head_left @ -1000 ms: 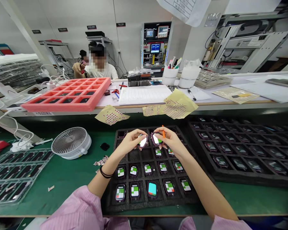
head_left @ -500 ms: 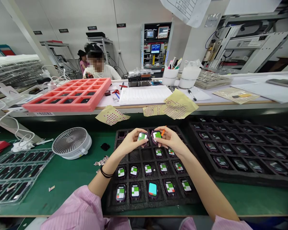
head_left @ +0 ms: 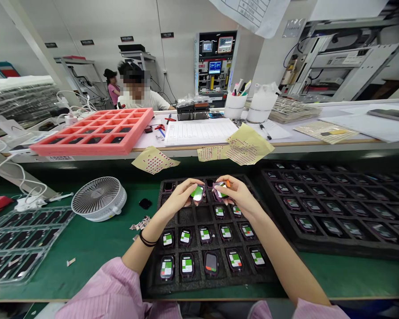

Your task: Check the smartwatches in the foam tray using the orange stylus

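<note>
My left hand [head_left: 185, 191] grips a smartwatch body [head_left: 197, 193] with a lit green-and-white screen. Beside it, my right hand [head_left: 235, 191] is closed on a second watch body [head_left: 221, 190], tilted, its screen partly behind the thumb. A small orange piece [head_left: 228, 182] shows by the right fingers; whether it is held too, I cannot tell. Both hands are above the far rows of a black foam tray [head_left: 216, 283]. In the tray's pockets lie several watch bodies with lit green screens, and one at the front [head_left: 212, 263] has a grey screen with a red strip.
At right is another black foam tray [head_left: 299, 244] of watches. A white fan [head_left: 99, 198], clear plastic trays [head_left: 23, 243] and paper scraps [head_left: 142, 222] lie on the green mat to the left. A shelf ahead carries a pink foam tray [head_left: 133, 144]. Two other people are beyond it.
Both watches have turned slightly in my hands, the right one tilting more. The front-row watch screen went from cyan to grey. A person in the background has shifted.
</note>
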